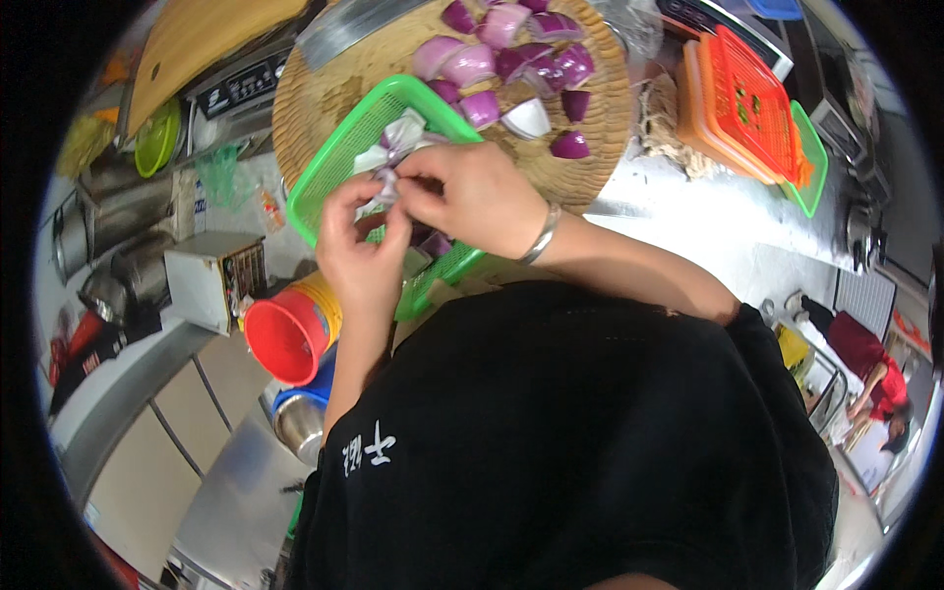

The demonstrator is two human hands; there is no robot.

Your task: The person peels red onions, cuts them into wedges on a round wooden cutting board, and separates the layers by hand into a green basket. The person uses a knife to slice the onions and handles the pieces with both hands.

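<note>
My left hand (358, 240) and my right hand (483, 195) meet over a green perforated plastic basket (318, 173). Between their fingertips they pinch a small pale purple onion piece (386, 184). Separated onion layers (404, 131), white and purple, lie inside the basket, partly hidden by my hands. The basket rests partly on a round wooden chopping block (332, 96). Several chunks of cut red onion (472, 65) are spread over the block's far right side. At its far left lies a broad metal blade (361, 29), whose handle is out of view.
Orange and red plastic baskets (745, 103) are stacked on the metal counter at right, beside a crumpled cloth (664, 122). A red bucket (284, 343) and a steel bowl (301, 428) are at lower left. Another person (881, 376) is at far right.
</note>
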